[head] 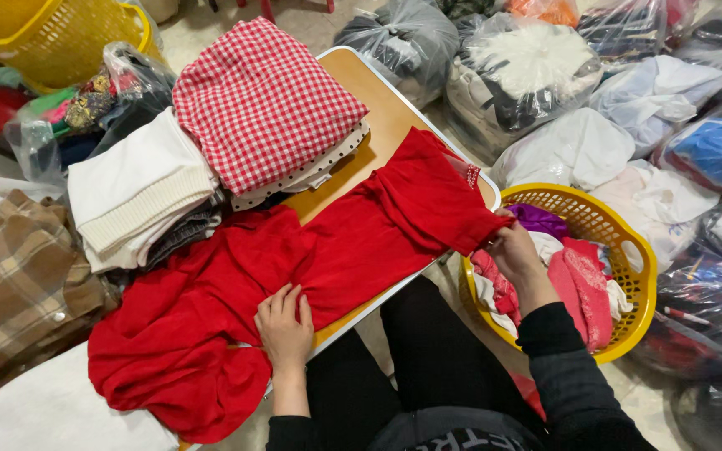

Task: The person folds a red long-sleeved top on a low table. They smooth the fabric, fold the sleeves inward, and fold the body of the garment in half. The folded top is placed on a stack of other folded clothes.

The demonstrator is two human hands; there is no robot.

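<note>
A large red garment [352, 242] lies spread across a small wooden table [377, 108]. My left hand [284, 321] rests flat on the garment near the table's front edge, fingers together. My right hand [515, 250] pinches the garment's right end, a sleeve or hem, at the table's right corner, just above a yellow basket [640, 276].
On the table's far side sit a folded red-and-white checked cloth [265, 100] and a stack of white and grey folded clothes [139, 192]. A brown plaid garment [14, 284] lies at the left. Plastic bags of clothes [536, 67] crowd the right, and another yellow basket [60, 38] stands at the top left.
</note>
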